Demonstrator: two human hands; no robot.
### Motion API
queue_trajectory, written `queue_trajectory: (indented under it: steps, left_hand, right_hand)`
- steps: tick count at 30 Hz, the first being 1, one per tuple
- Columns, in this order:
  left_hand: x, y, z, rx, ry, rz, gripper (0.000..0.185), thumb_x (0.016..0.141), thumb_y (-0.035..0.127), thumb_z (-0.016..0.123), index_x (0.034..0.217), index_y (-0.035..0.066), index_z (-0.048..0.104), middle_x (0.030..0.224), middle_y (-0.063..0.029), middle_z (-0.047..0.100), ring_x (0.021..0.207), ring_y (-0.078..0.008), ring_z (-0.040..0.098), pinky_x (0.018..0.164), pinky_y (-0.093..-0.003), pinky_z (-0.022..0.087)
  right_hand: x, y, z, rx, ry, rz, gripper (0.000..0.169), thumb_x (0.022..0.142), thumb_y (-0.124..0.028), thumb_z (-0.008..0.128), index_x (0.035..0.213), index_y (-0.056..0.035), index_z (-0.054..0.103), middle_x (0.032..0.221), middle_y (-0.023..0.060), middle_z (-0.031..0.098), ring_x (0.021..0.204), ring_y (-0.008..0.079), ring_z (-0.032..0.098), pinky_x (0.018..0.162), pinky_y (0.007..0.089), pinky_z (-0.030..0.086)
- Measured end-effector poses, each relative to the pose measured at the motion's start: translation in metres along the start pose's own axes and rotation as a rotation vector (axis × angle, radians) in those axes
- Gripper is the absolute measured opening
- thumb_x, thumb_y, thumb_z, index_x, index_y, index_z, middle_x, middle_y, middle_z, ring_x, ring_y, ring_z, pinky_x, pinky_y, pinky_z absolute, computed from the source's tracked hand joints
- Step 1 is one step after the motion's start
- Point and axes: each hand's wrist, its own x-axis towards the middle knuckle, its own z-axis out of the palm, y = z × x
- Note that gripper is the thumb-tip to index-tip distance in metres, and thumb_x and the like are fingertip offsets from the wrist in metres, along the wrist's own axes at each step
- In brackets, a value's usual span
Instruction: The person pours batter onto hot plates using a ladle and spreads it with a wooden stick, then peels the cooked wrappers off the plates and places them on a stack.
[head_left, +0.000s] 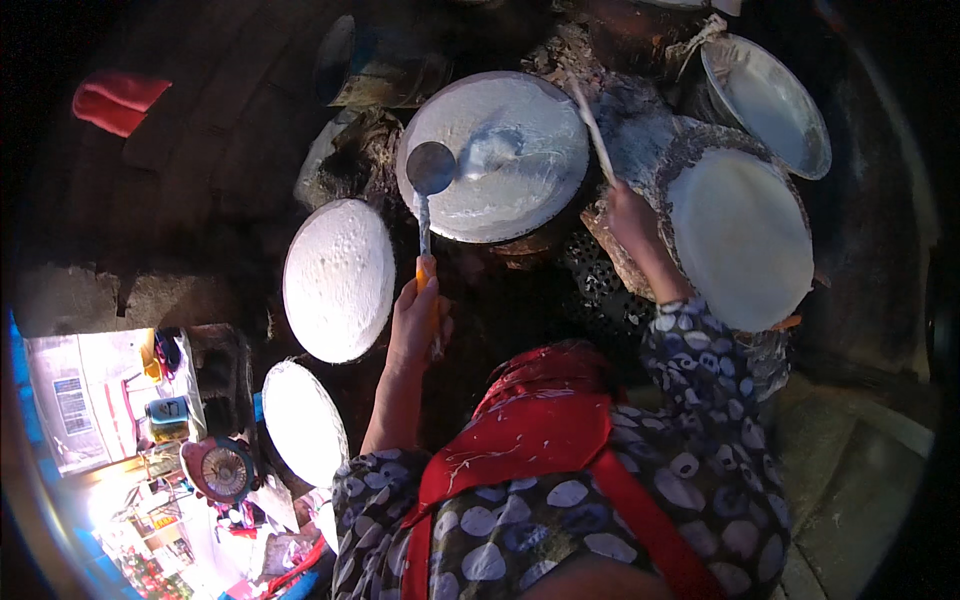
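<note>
My left hand (421, 319) is closed around the orange handle of a ladle (430, 168), whose dark round head is over the left part of a large round vessel (517, 195) with a white, wet-looking surface. My right hand (630, 217) grips a pale stick (592, 127), which points up and away along the vessel's right side. Swirls and a raised patch show in the white surface. To the left lies a round white piece (339, 281) with a bumpy face. On the right is a round container (741, 240) of smooth white stuff.
A metal basin (806, 139) with white contents stands at the upper right. Another white disc (304, 424) is at the lower left. A dark bucket (386, 82) lies behind the left side. A red cloth (120, 101) is far left. Bright daylight falls on household things at the lower left.
</note>
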Motion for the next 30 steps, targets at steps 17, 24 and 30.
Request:
queue_trajectory:
  steps: [17, 24, 30]
  left_hand:
    - [0.008, 0.003, 0.003, -0.533, -0.261, -0.15, 0.019, 0.096, 0.031, 0.05, 0.101, 0.014, 0.044, 0.071, -0.0013, 0.046, 0.049, -0.01, 0.044, 0.042, -0.0223, 0.034]
    - [-0.03, -0.011, -0.032, -0.832, -0.383, 0.061, 0.028, 0.097, 0.027, 0.044, 0.121, 0.013, 0.047, 0.066, 0.0015, 0.04, 0.045, -0.0076, 0.037, 0.038, -0.0206, 0.03]
    - [-0.014, -0.002, -0.043, -1.192, -0.374, -0.07, 0.033, 0.098, 0.024, 0.041, 0.123, 0.003, 0.045, 0.066, 0.0016, 0.039, 0.043, -0.0068, 0.035, 0.04, -0.0201, 0.03]
  right_hand:
    - [-0.046, -0.038, 0.149, -0.001, 0.053, -0.402, 0.019, 0.091, -0.022, 0.049, 0.089, -0.0028, 0.051, 0.069, 0.0191, 0.06, 0.061, 0.0368, 0.06, 0.054, 0.0487, 0.047]
    - [-0.067, -0.084, 0.113, 0.13, -0.026, -0.478, 0.017, 0.093, -0.018, 0.05, 0.086, -0.0025, 0.047, 0.068, 0.0202, 0.057, 0.065, 0.0406, 0.057, 0.057, 0.0492, 0.045]
    - [-0.031, -0.084, 0.061, 0.048, 0.072, -0.606, 0.009, 0.088, -0.011, 0.048, 0.083, -0.0043, 0.05, 0.064, 0.0155, 0.057, 0.059, 0.0355, 0.06, 0.05, 0.044, 0.047]
